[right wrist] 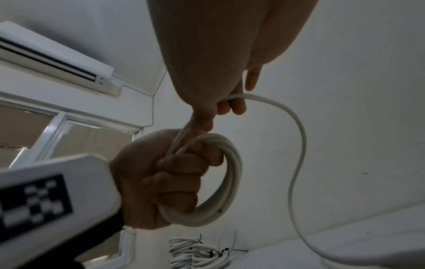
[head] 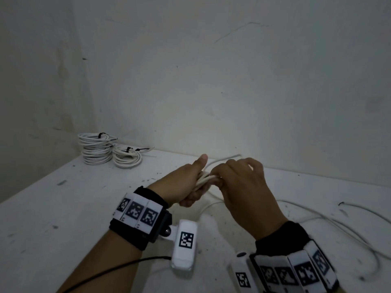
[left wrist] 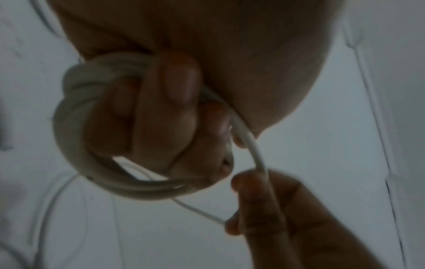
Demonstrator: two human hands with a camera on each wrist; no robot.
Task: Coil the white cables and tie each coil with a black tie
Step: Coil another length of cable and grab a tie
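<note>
Over the middle of the surface, held up off it, is the white cable, already wound into a small coil of several loops. That coil sits in the left hand, whose fingers are curled tight through the loops, with the thumb sticking up in the head view. So it's basically a fist clamped on the coil.

Right next to it, touching, is the right hand. It's pinching the loose run of the same cable between thumb and fingertips just above the coil, so it's closed on the cable too. From that pinch the free part of the cable arcs out to the side, curves down, and trails off across the surface on the right side, where it lies in loose wavy lines.

Both wrists have black bands with white blocks printed in black-and-white square patterns, plus a small white camera box hanging under each.

Way back in the far left corner against the wall are the finished coils, a taller stack of white loops and a lower one just beside it, touching. Each has a black tie around it near the top.

Surface is white and pretty scuffed with dark specks. Right wrist view also catches an air conditioner up on the wall, above a white-framed window.
</note>
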